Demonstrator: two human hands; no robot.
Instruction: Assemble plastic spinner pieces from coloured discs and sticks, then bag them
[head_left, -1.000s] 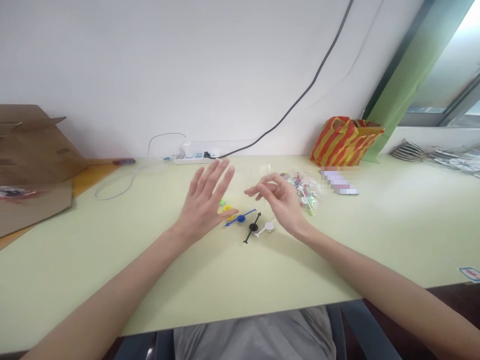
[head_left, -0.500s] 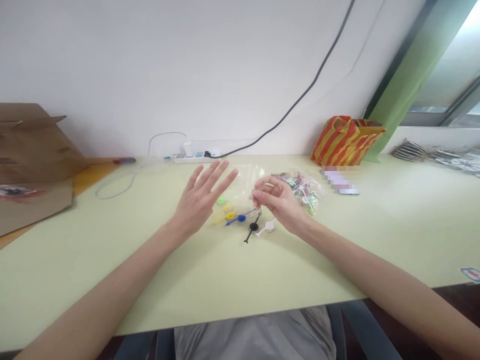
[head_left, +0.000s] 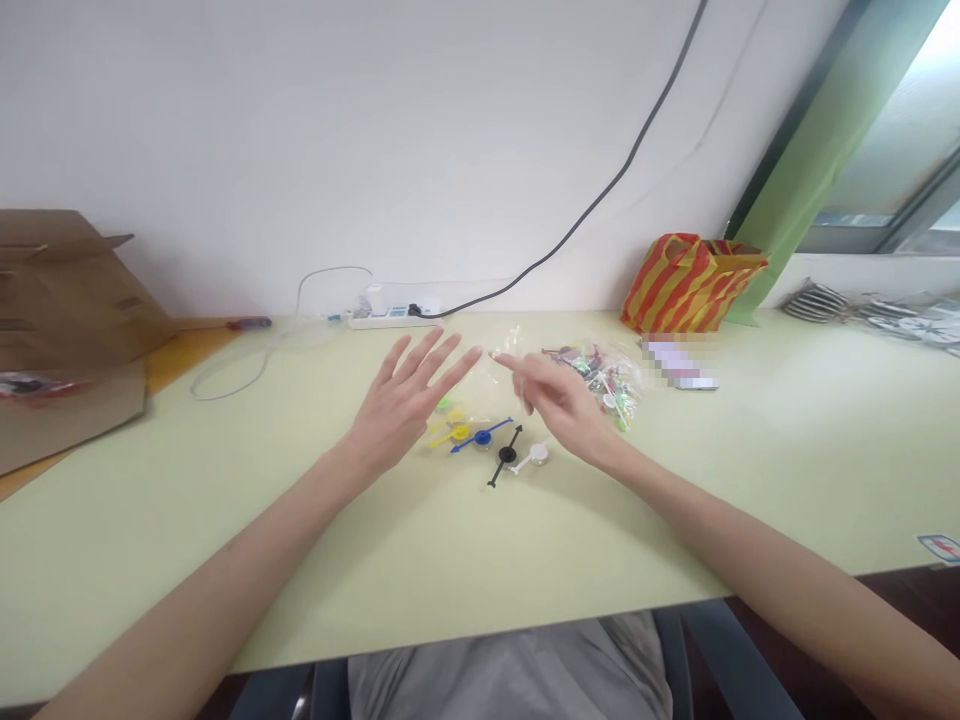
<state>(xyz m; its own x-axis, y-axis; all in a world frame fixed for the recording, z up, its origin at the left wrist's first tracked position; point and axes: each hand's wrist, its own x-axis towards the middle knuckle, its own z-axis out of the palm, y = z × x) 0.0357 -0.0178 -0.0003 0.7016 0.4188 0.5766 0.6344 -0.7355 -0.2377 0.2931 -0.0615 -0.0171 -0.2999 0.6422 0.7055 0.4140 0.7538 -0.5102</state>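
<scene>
My left hand [head_left: 405, 405] hovers over the table with its fingers spread and nothing in it. My right hand [head_left: 555, 400] faces it with the index finger stretched out, its tip close to the left index fingertip; the other fingers curl in, and no object shows in them. Below lie small plastic arrow spinners: a blue spinner [head_left: 483, 438], a black spinner [head_left: 508, 455], a white spinner [head_left: 538, 454] and a yellow spinner [head_left: 460, 432]. A bit of green [head_left: 443, 404] is partly hidden by my left hand. Clear plastic [head_left: 512, 345] lies behind the fingertips.
A clear bag of mixed colourful pieces [head_left: 611, 385] lies right of my right hand. Behind it are a blurred phone-like object [head_left: 682, 365] and a striped red-yellow bag [head_left: 690, 285]. A power strip [head_left: 386, 318] sits by the wall, and a cardboard box [head_left: 67, 290] stands left.
My right hand has gone from fingers gathered together to a stretched index finger, pointing left at the left hand. My left hand has barely moved, and the spinners lie as before.
</scene>
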